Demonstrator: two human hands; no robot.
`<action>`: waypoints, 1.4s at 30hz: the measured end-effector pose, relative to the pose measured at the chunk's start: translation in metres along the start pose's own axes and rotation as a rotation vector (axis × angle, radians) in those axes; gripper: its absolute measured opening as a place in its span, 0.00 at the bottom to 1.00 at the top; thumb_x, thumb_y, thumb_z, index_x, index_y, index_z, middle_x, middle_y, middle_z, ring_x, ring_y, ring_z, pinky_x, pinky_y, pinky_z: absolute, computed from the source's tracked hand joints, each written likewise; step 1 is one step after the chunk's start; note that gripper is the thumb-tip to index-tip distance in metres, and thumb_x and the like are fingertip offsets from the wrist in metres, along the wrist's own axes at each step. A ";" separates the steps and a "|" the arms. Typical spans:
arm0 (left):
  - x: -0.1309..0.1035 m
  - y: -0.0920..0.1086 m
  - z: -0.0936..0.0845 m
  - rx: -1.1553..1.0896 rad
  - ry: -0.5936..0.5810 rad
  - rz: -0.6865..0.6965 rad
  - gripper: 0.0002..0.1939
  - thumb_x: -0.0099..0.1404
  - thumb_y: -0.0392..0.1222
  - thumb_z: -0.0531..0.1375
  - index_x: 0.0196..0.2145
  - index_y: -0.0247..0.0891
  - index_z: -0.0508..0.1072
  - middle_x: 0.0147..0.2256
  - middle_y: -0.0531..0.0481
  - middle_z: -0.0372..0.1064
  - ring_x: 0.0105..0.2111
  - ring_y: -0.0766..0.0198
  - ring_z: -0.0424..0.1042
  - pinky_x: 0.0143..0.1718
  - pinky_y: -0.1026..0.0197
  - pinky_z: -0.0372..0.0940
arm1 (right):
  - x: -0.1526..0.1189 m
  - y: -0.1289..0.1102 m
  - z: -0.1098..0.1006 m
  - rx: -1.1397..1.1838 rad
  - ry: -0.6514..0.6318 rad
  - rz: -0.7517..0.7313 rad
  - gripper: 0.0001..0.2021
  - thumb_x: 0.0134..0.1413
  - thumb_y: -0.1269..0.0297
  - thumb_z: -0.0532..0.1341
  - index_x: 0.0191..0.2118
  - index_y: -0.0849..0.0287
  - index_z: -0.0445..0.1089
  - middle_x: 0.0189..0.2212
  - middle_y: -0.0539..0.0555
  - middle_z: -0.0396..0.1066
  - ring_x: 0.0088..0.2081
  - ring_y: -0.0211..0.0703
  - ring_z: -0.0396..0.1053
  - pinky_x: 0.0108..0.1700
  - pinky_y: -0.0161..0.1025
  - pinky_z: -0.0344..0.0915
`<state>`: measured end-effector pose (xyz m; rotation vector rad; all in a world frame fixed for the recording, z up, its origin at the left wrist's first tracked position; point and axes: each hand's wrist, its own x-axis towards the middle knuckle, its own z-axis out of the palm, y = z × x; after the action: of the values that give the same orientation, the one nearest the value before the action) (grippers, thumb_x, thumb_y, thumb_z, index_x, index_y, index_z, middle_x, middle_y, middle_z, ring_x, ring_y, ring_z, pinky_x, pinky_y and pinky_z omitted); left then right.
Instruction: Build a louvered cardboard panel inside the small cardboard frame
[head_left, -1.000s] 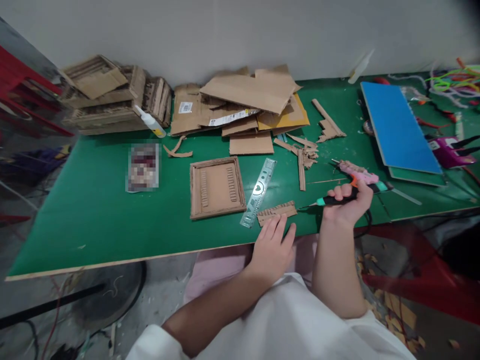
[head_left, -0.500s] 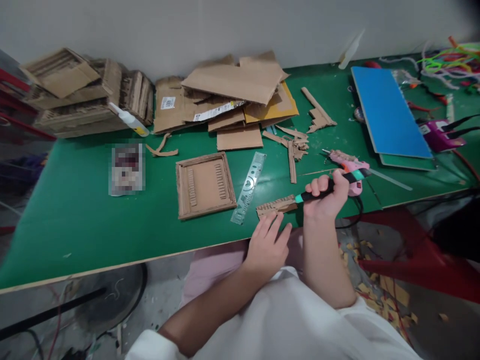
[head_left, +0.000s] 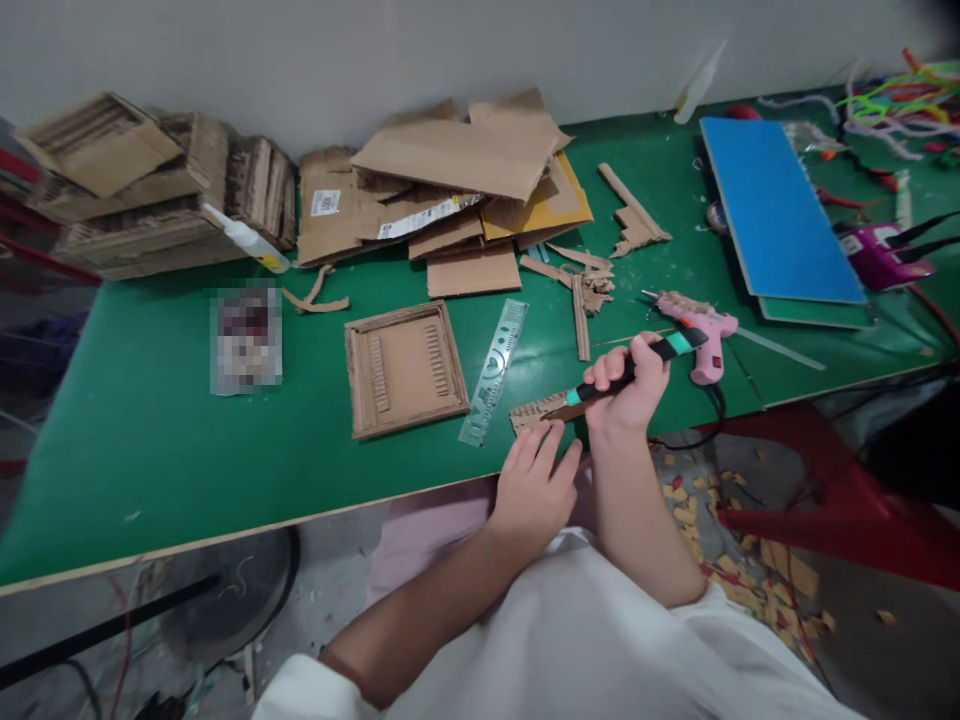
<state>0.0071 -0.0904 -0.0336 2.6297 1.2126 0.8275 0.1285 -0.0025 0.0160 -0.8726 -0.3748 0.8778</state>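
My right hand [head_left: 628, 385] is closed around a black and teal craft knife [head_left: 615, 386], which slants down to the left. Its tip meets a small strip of corrugated cardboard [head_left: 528, 414] near the table's front edge. My left hand [head_left: 534, 485] lies with fingers spread, fingertips resting on the near side of that strip. Left of the strip lies a clear stencil ruler [head_left: 495, 372]. Beyond it sits a shallow square cardboard tray [head_left: 405, 375] with two ridged strips inside. A pink glue gun [head_left: 705, 335] lies just past my right hand.
Stacked cardboard pieces [head_left: 457, 165] and cardboard boxes [head_left: 150, 215] line the wall. A glue bottle [head_left: 255, 245] leans on the boxes. Cardboard scraps [head_left: 592, 280] lie mid-table. A blue board [head_left: 780, 215] is at right. A red stool [head_left: 847, 500] stands below the front edge.
My right hand has moved left with the craft knife, its tip travelling along the cardboard strip toward my left hand. My left hand stays in place. The view has shifted slightly.
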 end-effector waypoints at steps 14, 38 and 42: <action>0.000 0.001 0.000 0.013 -0.017 -0.026 0.19 0.58 0.34 0.53 0.48 0.36 0.68 0.52 0.41 0.62 0.54 0.53 0.57 0.53 0.49 0.56 | 0.009 -0.003 -0.016 0.013 0.097 0.026 0.11 0.41 0.62 0.59 0.28 0.54 0.53 0.10 0.36 0.52 0.10 0.29 0.49 0.13 0.28 0.54; -0.001 0.001 0.002 0.023 -0.025 -0.031 0.19 0.59 0.34 0.52 0.48 0.37 0.68 0.52 0.41 0.62 0.54 0.53 0.57 0.54 0.50 0.55 | 0.033 -0.017 -0.042 -0.028 0.275 -0.071 0.09 0.43 0.61 0.56 0.23 0.56 0.52 0.10 0.38 0.52 0.11 0.28 0.49 0.15 0.28 0.55; -0.001 0.001 0.003 0.031 -0.018 -0.024 0.19 0.58 0.34 0.53 0.48 0.37 0.68 0.52 0.41 0.63 0.54 0.53 0.58 0.53 0.50 0.55 | 0.035 -0.019 -0.044 -0.031 0.289 -0.074 0.10 0.42 0.61 0.55 0.22 0.57 0.51 0.11 0.38 0.52 0.11 0.28 0.49 0.15 0.28 0.55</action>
<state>0.0088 -0.0913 -0.0359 2.6360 1.2599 0.7849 0.1862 -0.0032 0.0027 -0.9924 -0.1680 0.6678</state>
